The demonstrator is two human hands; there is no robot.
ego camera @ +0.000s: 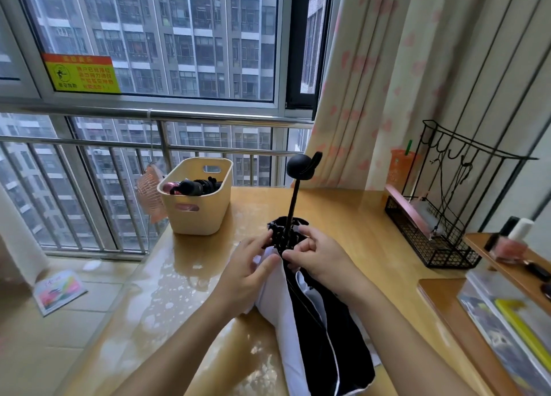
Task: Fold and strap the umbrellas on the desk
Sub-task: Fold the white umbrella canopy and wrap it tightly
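Umbrella stands near the middle of the worktop, shaft up and leaning slightly right, both my hands on it. Sweep from the left:

- Booklet flat on the floor, below the window railing.
- Pink fan at the railing, just beside the basket.
- Cream basket on the worktop's far left corner, with folded umbrellas lying in it, black and pink.
- Left hand: thumb and fingers pinch a fold of the white cloth, fingertips up at the rib ends.
- Canopy is loose, not strapped; white on the left, black on the right with a white edge. Its lower end runs toward me over the near edge of the worktop.
- Round black handle tops the extended shaft, with a loop on its right side.
- Right hand: fingers curled round the gathered ribs and black cloth just beside the shaft, touching the left thumb's fold.
- Orange cup with a green straw by the curtain, behind the rack.
- Black wire rack on the worktop's right side, well apart from the umbrella.
- Bottles on a raised shelf at far right.
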